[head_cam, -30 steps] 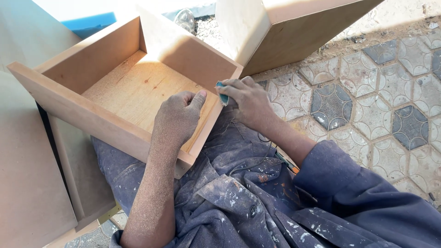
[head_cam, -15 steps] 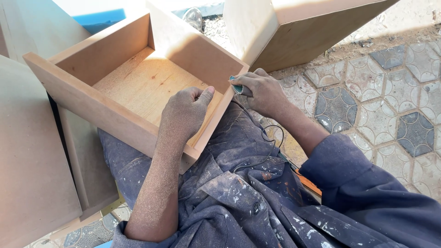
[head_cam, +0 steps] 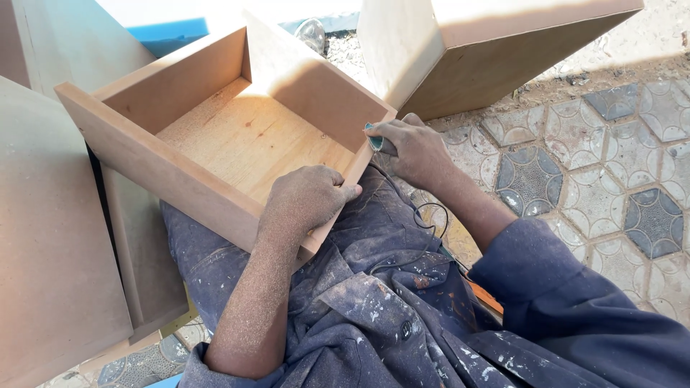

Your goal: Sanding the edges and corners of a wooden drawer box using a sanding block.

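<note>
the open wooden drawer box point(head_cam: 237, 136) rests tilted across the person's lap, and the left hand point(head_cam: 305, 201), curled over the near side wall with the thumb hooked on its top edge, seems to be there to steady it. just beyond that hand, the right hand point(head_cam: 413, 151) is closed on a small folded teal sanding sheet point(head_cam: 373, 138), pressing it to the box's outer corner, likely so the grit meets the edge squarely. another wooden box point(head_cam: 474, 43) stands on the patterned tiled floor point(head_cam: 589, 172) past the right hand, a flat board point(head_cam: 50, 237) lies left of the left forearm.
</note>
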